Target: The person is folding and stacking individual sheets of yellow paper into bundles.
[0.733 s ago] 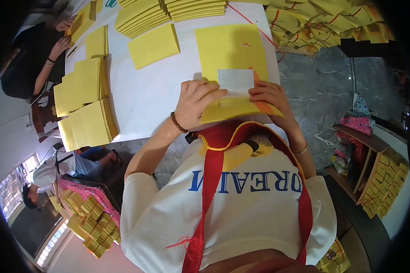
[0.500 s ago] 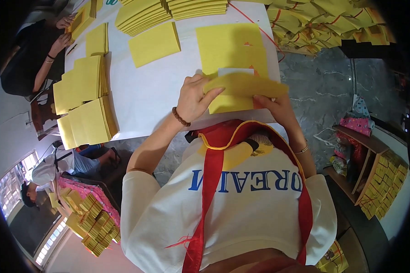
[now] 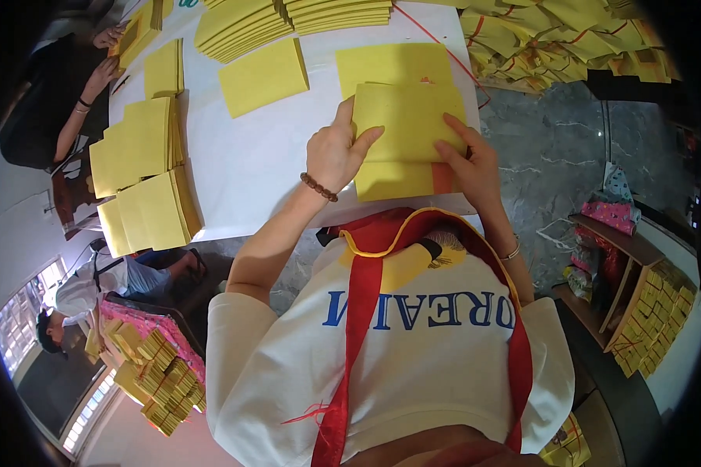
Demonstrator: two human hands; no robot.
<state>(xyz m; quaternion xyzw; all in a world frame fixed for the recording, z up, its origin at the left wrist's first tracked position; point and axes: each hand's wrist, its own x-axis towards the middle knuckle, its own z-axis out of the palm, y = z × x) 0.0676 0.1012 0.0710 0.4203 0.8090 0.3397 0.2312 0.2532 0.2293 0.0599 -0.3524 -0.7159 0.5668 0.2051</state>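
Observation:
A folded yellow paper sheet [image 3: 409, 121] lies in front of me over a larger yellow sheet [image 3: 393, 183] with an orange patch on its lower right part. My left hand [image 3: 339, 156] grips the folded sheet's left edge, thumb on top and fingers partly hidden behind it. At the right edge my right hand [image 3: 475, 167] holds the same sheet, its thumb and forefinger resting on the upper face. What lies inside the fold is hidden. Past my left hand, a single folded yellow packet [image 3: 263, 76] rests on the white table [image 3: 241, 171].
Yellow paper stacks stand at the table's left edge [image 3: 156, 206] and far side [image 3: 241, 27]. A red cord [image 3: 424, 29] crosses the far right corner. Bundles tied in red [image 3: 537, 39] fill the area beyond. One person [image 3: 51, 101] works at far left; another [image 3: 93, 284] is at lower left.
The raised upper flap has come down flat, covering the white piece seen before. My left hand has moved slightly away from me, and my right fingers now lie on the sheet's face.

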